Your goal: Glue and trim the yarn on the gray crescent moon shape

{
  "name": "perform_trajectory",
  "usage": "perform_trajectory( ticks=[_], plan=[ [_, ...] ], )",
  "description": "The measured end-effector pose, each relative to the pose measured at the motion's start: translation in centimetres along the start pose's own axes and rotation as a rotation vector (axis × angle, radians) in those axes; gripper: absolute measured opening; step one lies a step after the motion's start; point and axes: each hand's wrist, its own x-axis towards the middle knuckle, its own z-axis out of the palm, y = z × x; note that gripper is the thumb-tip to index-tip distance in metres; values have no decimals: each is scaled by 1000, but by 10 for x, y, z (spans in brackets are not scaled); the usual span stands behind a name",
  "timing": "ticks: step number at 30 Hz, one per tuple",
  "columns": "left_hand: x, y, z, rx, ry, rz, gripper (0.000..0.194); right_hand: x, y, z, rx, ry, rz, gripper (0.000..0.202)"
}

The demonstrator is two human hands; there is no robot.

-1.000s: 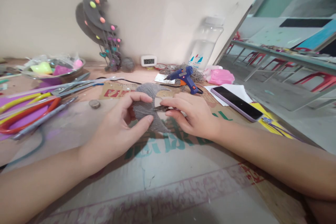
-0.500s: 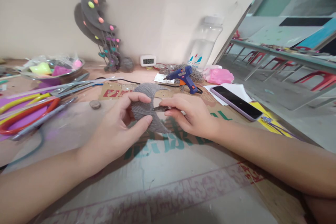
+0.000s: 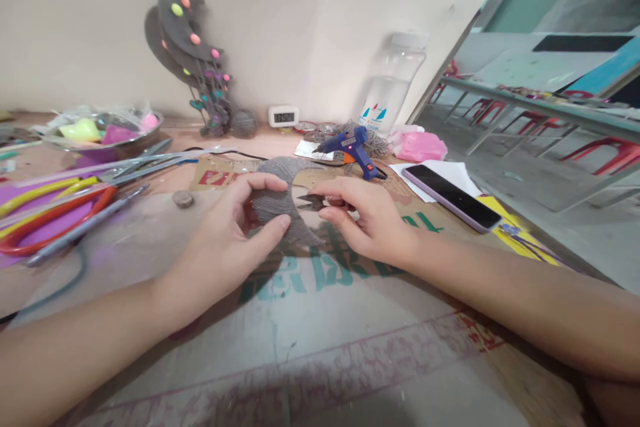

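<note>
Left fingers (image 3: pixel 274 229) hold one grey yarn-wrapped crescent (image 3: pixel 274 201); right fingers (image 3: pixel 340 188) pinch one dark pointed piece (image 3: pixel 313 202). One printed cardboard sheet (image 3: pixel 370 327) covers the pinkish table (image 3: pixel 187 128), beside one cream wall (image 3: pixel 300 27).

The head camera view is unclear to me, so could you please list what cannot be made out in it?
All in the head view:
Back of the grey crescent: hidden by its front and the left hand.
Gripped end of the dark pointed piece: covered by the right hand.
Clock digits: too blurred to read surely.
Items on the far table: too small and blurred.
</note>
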Motion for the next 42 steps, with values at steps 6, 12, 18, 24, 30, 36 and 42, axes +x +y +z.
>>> perform_trajectory(
  ticks=[6, 12, 18, 24, 30, 36, 42],
  plan=[
    [3, 4, 1, -92, 1, -68, 26, 1, -4, -1, 120, -30, 142, 34],
    [6, 2, -1, -119, 3, -100, 25, 11, -10, 3, 433, -225, 394, 25],
    [6, 4, -2, -141, -5, -45, 28, 14, -15, 6, 555, -242, 534, 27],
    [6, 4, -2, -162, -38, -49, 30, 10, -13, 6, 710, -218, 570, 34],
    [6, 2, 1, -134, -70, -104, 48, 11, -13, 5, 674, -211, 506, 30],
    [5, -2, 2, -222, -67, -31, 48, 13, -16, 5, 619, -197, 490, 26],
    [5, 1, -1, -218, -95, -74, 37, 12, -13, 5, 536, -203, 462, 25]
  ],
)
